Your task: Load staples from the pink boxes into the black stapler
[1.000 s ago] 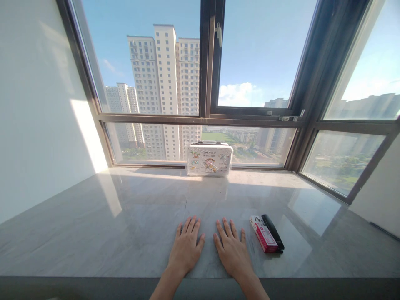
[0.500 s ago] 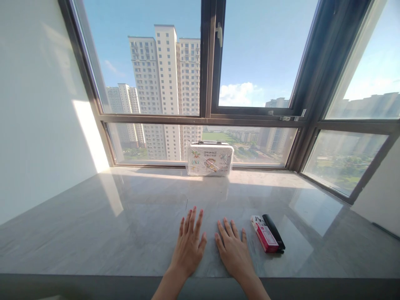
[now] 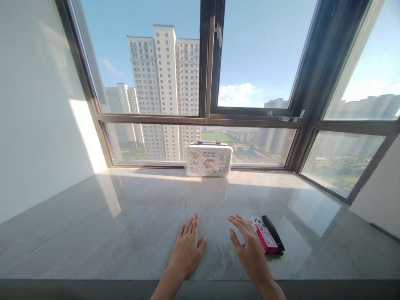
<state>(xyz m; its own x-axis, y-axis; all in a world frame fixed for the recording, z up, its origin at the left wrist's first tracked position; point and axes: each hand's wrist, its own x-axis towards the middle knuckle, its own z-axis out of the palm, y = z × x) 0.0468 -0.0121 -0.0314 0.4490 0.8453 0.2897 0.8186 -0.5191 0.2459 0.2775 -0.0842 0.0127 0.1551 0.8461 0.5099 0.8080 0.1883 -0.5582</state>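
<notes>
Resting flat on the table [image 3: 93,233], the left hand [image 3: 186,250] lies spread and empty, as if bracing. Rightward, the right hand [image 3: 250,250] hovers tilted, fingers spread, holding nothing, just beside the red box [image 3: 264,239] and black stapler [image 3: 273,232].

One view only, worn on the head, looking forward and slightly down across the grey table [image 3: 93,233] toward the window [image 3: 206,83]. It sits close above the table's near edge, with the left hand [image 3: 186,250] and right hand [image 3: 250,250] right under the lens at the bottom of the frame. The far end of the table meets the glass mid-frame, towers and sky filling the upper half. No second view shares the scene.
</notes>
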